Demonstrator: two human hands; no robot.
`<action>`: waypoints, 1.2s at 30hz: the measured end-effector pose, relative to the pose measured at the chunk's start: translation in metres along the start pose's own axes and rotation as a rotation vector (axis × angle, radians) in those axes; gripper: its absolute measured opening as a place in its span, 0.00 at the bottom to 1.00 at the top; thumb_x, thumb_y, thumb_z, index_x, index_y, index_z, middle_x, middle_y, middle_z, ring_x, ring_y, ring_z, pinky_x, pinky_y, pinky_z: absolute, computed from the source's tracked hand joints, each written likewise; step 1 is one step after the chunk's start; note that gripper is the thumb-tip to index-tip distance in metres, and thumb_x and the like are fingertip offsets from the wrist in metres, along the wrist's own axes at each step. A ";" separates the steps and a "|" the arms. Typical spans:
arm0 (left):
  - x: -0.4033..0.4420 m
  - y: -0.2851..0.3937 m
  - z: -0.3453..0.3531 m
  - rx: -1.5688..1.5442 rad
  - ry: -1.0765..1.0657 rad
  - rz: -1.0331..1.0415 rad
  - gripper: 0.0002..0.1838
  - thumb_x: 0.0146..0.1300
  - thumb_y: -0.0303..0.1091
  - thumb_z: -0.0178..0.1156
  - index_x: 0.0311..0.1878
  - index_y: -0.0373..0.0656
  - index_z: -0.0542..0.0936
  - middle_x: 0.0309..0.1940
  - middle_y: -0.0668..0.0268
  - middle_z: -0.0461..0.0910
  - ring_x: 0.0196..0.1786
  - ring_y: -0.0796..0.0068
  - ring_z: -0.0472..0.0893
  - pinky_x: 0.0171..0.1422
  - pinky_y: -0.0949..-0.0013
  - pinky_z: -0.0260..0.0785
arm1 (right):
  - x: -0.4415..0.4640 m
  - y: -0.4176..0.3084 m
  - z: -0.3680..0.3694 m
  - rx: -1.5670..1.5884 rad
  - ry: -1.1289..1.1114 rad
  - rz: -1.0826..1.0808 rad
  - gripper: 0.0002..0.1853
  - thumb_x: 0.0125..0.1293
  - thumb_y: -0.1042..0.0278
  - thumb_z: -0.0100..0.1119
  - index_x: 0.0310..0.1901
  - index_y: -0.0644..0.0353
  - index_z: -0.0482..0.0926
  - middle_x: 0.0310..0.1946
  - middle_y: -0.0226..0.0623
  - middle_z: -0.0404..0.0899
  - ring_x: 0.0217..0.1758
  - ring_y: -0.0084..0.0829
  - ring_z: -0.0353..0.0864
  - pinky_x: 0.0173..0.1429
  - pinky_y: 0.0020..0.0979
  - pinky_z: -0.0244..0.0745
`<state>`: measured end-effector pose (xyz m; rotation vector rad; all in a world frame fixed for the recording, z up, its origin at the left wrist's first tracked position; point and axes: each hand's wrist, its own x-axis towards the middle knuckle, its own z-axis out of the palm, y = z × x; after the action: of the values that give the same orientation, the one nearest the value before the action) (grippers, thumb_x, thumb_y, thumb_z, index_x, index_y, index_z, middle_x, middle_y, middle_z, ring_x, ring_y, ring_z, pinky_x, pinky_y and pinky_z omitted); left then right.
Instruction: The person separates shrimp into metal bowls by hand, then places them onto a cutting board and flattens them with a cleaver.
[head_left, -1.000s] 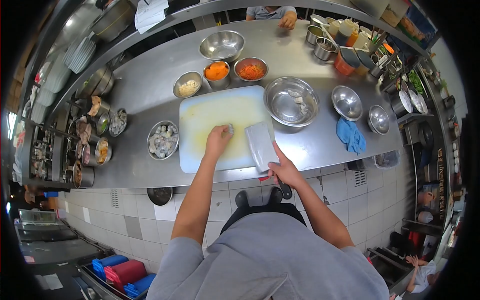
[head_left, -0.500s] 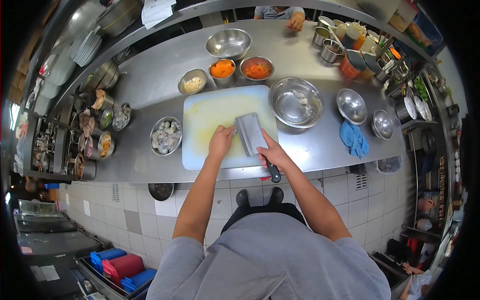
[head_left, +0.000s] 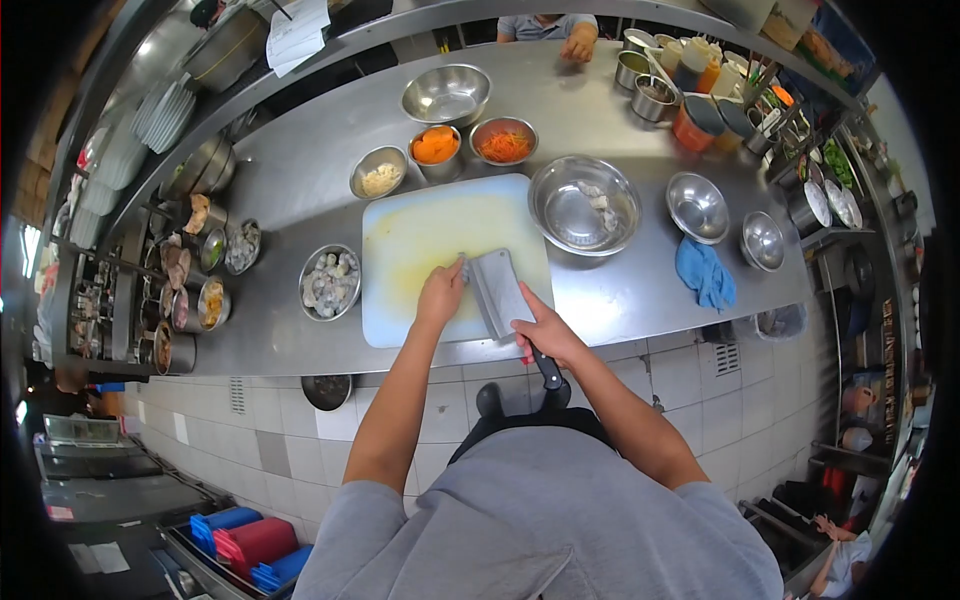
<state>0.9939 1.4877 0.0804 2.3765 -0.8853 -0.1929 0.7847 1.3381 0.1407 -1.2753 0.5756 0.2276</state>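
Pinches a greyish piece [head_left: 465,270] on the cutting board [head_left: 405,222] with nearly closed left hand [head_left: 440,297]; grips a cleaver [head_left: 497,291] with curled right hand [head_left: 549,331]. Apparently has few pieces done, in the wide bowl [head_left: 558,207], with many left in the small bowl [head_left: 329,318].

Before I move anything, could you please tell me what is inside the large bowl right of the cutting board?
A few pale, greyish pieces lie in the large bowl; anything beneath them is covered.

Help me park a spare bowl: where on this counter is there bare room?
Bare steel lies along the front edge between cutting board and blue cloth, and left of the seafood bowl; behind the board, bowls crowd together.
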 end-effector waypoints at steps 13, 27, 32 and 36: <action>-0.007 0.008 -0.006 0.009 -0.067 -0.070 0.23 0.70 0.33 0.57 0.68 0.48 0.79 0.41 0.42 0.81 0.46 0.44 0.82 0.55 0.51 0.74 | -0.034 -0.003 0.008 -0.044 -0.036 0.062 0.45 0.74 0.73 0.54 0.84 0.37 0.40 0.24 0.33 0.75 0.20 0.24 0.73 0.24 0.32 0.75; -0.007 -0.006 -0.005 -0.075 -0.031 -0.001 0.23 0.69 0.33 0.59 0.66 0.45 0.80 0.41 0.45 0.83 0.44 0.48 0.83 0.53 0.54 0.75 | -0.056 0.004 0.009 -0.158 0.039 0.023 0.45 0.73 0.75 0.53 0.84 0.38 0.41 0.24 0.33 0.75 0.19 0.22 0.72 0.23 0.29 0.72; -0.006 -0.005 -0.006 -0.086 -0.065 -0.028 0.24 0.68 0.32 0.60 0.67 0.45 0.79 0.41 0.47 0.83 0.41 0.52 0.82 0.51 0.60 0.75 | -0.042 -0.005 0.008 -0.140 0.028 0.018 0.45 0.73 0.75 0.53 0.84 0.39 0.41 0.23 0.33 0.76 0.19 0.23 0.73 0.23 0.31 0.74; -0.007 -0.007 -0.002 -0.092 -0.006 -0.001 0.23 0.68 0.31 0.61 0.66 0.45 0.80 0.41 0.47 0.83 0.41 0.52 0.82 0.51 0.59 0.75 | -0.042 -0.002 0.014 -0.150 -0.006 0.029 0.45 0.73 0.74 0.53 0.84 0.40 0.41 0.23 0.34 0.76 0.19 0.24 0.73 0.23 0.32 0.75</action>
<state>0.9925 1.4972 0.0773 2.2919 -0.8597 -0.2357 0.7546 1.3568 0.1669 -1.4112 0.5808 0.3031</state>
